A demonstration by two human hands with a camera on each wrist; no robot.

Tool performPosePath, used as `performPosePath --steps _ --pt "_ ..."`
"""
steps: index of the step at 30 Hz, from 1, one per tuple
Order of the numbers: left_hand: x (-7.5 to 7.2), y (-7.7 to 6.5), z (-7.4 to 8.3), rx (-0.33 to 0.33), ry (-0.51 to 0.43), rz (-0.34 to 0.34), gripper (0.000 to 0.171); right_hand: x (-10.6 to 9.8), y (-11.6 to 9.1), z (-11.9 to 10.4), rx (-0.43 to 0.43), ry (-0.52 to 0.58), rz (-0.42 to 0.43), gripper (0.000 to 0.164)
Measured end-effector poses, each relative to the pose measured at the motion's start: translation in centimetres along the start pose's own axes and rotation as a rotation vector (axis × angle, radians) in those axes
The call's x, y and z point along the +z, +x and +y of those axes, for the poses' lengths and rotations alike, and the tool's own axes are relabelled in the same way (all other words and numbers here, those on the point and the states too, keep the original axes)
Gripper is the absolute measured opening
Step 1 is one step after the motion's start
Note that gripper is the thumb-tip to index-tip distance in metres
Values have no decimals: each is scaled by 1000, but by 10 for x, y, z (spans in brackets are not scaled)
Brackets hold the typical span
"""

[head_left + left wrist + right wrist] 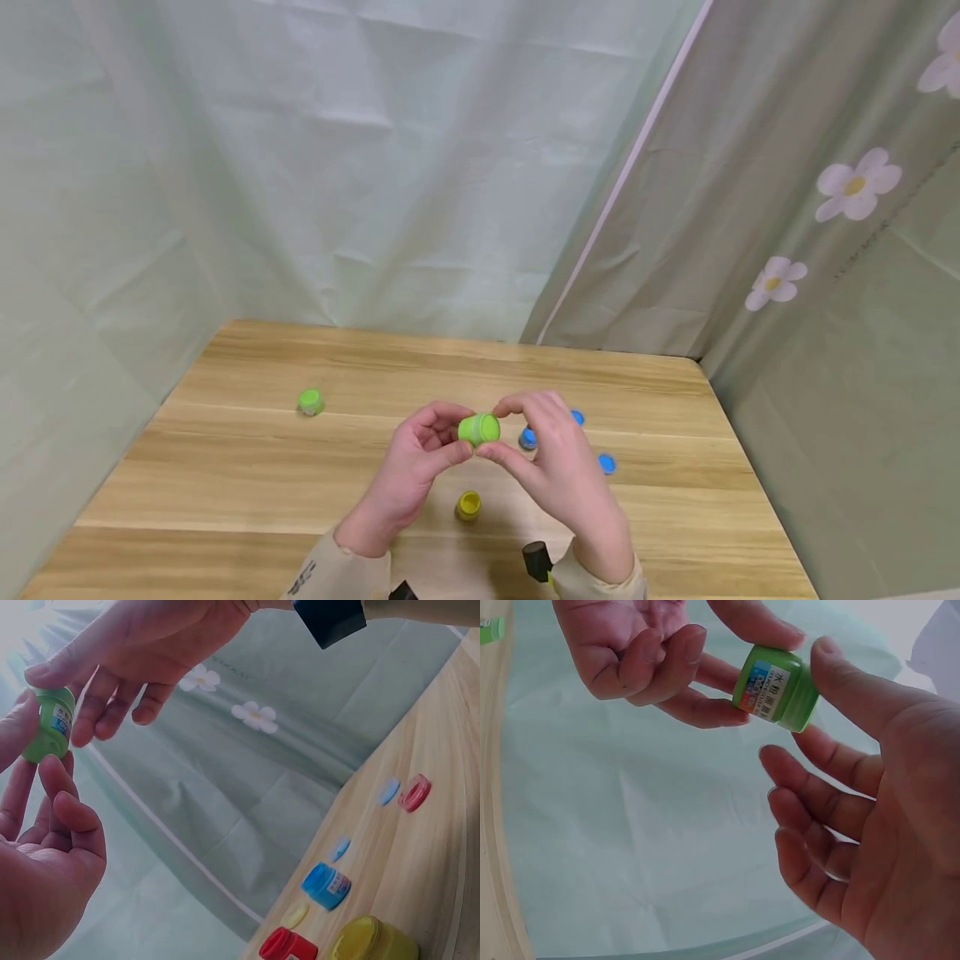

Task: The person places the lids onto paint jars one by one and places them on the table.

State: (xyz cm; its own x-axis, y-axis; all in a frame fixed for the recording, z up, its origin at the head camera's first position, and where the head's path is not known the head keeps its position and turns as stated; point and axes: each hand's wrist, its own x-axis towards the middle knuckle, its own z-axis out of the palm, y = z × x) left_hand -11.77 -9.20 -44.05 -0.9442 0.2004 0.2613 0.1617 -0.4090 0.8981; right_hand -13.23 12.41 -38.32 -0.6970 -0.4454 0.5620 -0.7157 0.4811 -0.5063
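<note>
A small green paint jar (478,428) with a printed label (767,690) is held above the table between both hands. My left hand (420,461) pinches the base end between thumb and fingers. At the lid end, my right hand (558,467) pinches with thumb and index finger, its other fingers loosely bent and apart from the jar. Below the hands, a yellow jar (468,505) stands on the table. A blue jar (528,438) is partly behind the right hand. The left wrist view also shows a red jar (289,946), cut off by the frame edge.
Another green jar (311,402) stands at the left of the wooden table (247,475). Blue lids (607,463) lie right of the hands. A red lid (415,793) and a pale yellow lid (295,915) appear in the left wrist view. Curtains (420,167) hang around the table.
</note>
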Motion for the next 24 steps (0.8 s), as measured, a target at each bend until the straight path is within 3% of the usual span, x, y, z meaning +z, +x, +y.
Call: performPosePath --steps 8,12,24 --pt "2 1 -1 16 7 -14 25 -3 0 -1 66 3 -33 63" --pt "2 0 -1 21 -8 -22 18 -5 0 -1 9 32 -37 68" --pt "2 -1 1 6 -51 -26 20 -3 4 0 -186 48 -16 51"
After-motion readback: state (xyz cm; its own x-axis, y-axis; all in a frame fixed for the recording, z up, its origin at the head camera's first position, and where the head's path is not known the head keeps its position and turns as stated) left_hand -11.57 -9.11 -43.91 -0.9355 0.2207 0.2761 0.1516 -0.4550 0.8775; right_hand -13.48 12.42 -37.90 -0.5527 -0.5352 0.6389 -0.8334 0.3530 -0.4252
